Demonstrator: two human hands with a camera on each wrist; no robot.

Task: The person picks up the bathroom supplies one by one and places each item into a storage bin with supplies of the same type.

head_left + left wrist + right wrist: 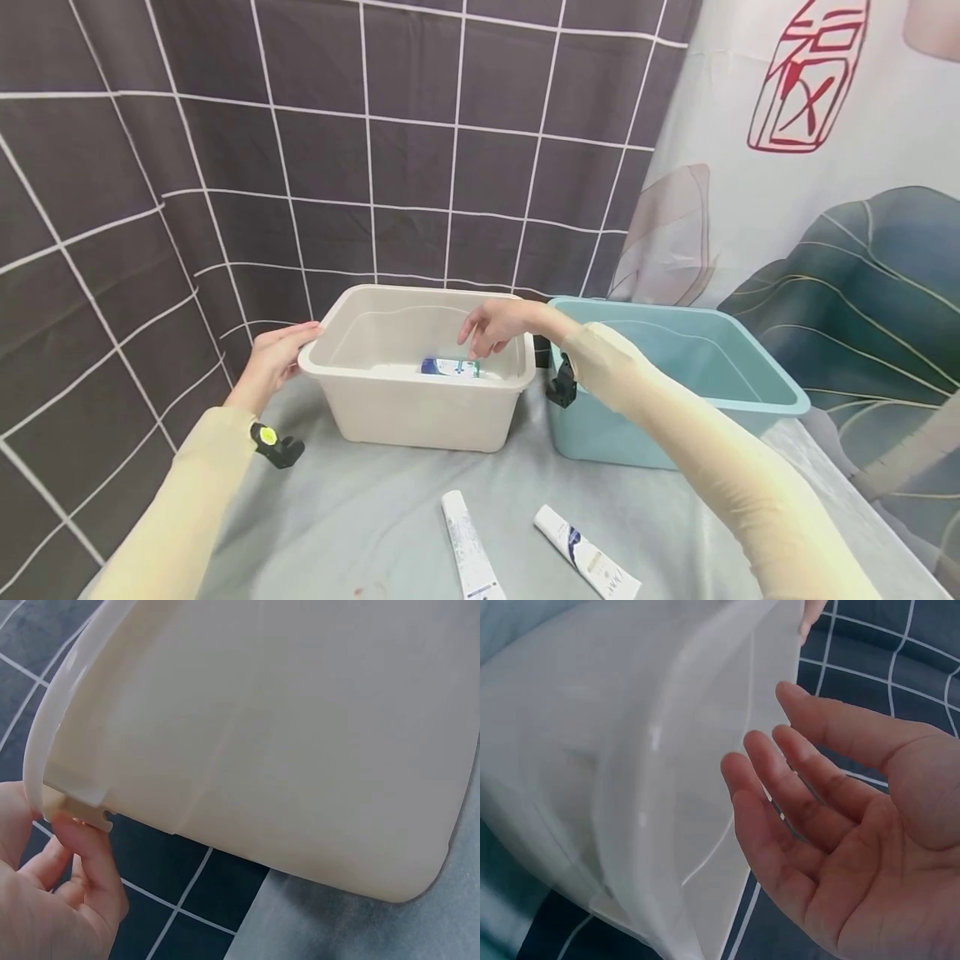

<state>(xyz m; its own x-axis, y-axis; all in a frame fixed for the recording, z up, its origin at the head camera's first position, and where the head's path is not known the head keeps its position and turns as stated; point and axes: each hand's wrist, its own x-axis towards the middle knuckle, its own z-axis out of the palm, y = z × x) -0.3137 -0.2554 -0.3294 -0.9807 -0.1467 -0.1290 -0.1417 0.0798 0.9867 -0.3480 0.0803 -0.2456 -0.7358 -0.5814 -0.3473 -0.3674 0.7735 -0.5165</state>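
Note:
My left hand (277,358) holds the left end of a beige plastic bin (420,414). In the left wrist view, the fingers (94,859) curl under the bin's rim (37,742). Above the bin's right part hangs my right hand (495,325), empty, its fingers (802,791) loosely bent and apart. Below that hand, on the bin's floor, lies a blue, white and green tube-like pack (450,367); the front wall hides its lower edge.
A blue-green bin (622,433) stands to the right, partly behind my right forearm. On the grey cloth (360,517) in front lie a white tube (468,546) and another white tube with a dark blue band (588,554). A dark gridded curtain (412,167) hangs behind.

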